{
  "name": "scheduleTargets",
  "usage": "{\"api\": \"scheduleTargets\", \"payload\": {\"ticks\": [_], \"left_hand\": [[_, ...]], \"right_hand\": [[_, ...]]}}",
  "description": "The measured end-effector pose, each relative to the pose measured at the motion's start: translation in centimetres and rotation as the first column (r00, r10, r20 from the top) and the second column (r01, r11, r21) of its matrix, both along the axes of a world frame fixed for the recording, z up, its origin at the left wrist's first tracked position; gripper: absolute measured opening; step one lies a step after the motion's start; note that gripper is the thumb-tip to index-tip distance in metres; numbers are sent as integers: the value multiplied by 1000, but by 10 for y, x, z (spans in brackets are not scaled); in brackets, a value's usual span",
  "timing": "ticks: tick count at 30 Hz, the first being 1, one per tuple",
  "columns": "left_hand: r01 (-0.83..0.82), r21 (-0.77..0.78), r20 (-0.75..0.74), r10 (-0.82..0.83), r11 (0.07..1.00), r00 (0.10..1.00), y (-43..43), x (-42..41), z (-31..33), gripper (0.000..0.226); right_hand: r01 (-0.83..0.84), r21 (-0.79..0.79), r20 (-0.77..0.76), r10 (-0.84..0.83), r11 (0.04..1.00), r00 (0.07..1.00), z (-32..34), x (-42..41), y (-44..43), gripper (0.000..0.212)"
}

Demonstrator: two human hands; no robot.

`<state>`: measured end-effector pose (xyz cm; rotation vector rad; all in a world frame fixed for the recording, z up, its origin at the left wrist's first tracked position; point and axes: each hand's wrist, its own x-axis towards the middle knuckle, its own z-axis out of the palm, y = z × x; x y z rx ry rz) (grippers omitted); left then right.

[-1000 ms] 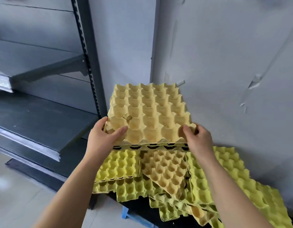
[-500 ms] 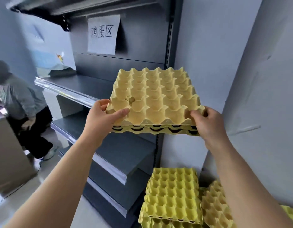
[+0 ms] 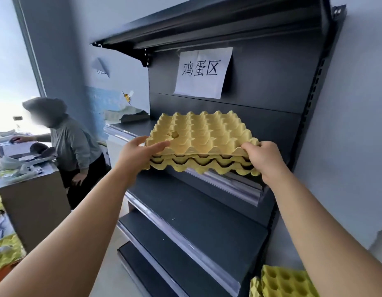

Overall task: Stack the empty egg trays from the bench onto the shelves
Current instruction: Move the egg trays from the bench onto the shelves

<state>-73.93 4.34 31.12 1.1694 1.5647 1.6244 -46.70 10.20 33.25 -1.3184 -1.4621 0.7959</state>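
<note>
Stacked egg trays (image 3: 202,138) gripped at opposite near corners by left hand (image 3: 140,154) and right hand (image 3: 264,160), above shelf (image 3: 239,185).

Daylight is pouring in from the window (image 3: 7,97) on my left, blowing it out white; the shelf's edge strip (image 3: 235,184) is glinting, and the wide lens is bending the edges.

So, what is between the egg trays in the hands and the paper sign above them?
Only the bare dark back panel lies between the egg trays and the paper sign. The head view shows it.
</note>
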Motion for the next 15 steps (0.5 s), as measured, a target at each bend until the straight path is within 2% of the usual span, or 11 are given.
{"api": "scheduleTargets", "payload": {"ticks": [2,4,8,11,15], "left_hand": [[-27,20,9,27,999,1000,20,-26,-3,41],[-58,42,4,58,997,998,44,-52,-4,62],[-98,60,-22,99,993,995,100,-105,-5,65],[-108,54,-33,110,993,993,140,-144,-3,85],[-139,60,-44,142,988,989,187,-191,-4,93]], "right_hand": [[1,-25,7,-1,1000,1000,2,-27,20,31],[1,-46,15,0,999,1000,4,-54,42,31],[-8,-69,43,11,998,999,7,-104,88,30],[-7,-80,72,13,997,997,10,-140,123,30],[-10,-90,79,17,996,997,11,-185,162,30]]}}
